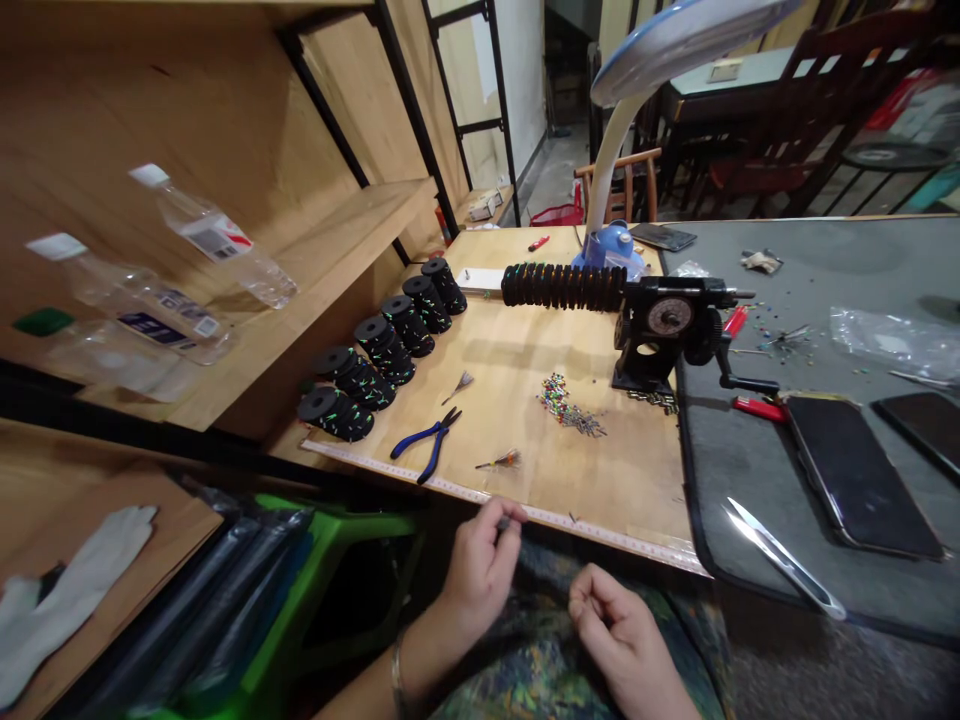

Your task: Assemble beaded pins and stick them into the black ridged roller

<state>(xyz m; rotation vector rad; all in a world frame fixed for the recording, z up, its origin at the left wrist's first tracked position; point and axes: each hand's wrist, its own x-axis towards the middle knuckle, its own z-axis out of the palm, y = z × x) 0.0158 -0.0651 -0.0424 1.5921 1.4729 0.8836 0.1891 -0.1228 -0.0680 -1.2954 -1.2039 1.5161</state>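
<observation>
My left hand (482,562) is over the table's front edge, thumb and forefinger pinched round something small and dark that I cannot make out. Over my lap, my right hand (621,632) has its fingertips pressed together; what they hold, if anything, is too small to tell. Just beyond my left hand lies a small bundle of fine bristles with an orange part (504,460). Blue-handled pliers (427,446) rest to its left with jaws apart, and a second bristle bundle (460,385) sits behind them. Farther right is a pile of coloured beads and small metal pieces (566,408).
Several black spools with coloured bits (375,350) line the left. A hand-cranked winder (667,325) carries a row of black discs (564,287). A lamp (611,180) stands behind. Tweezers (784,560) and a phone (859,475) lie on the grey mat (720,450).
</observation>
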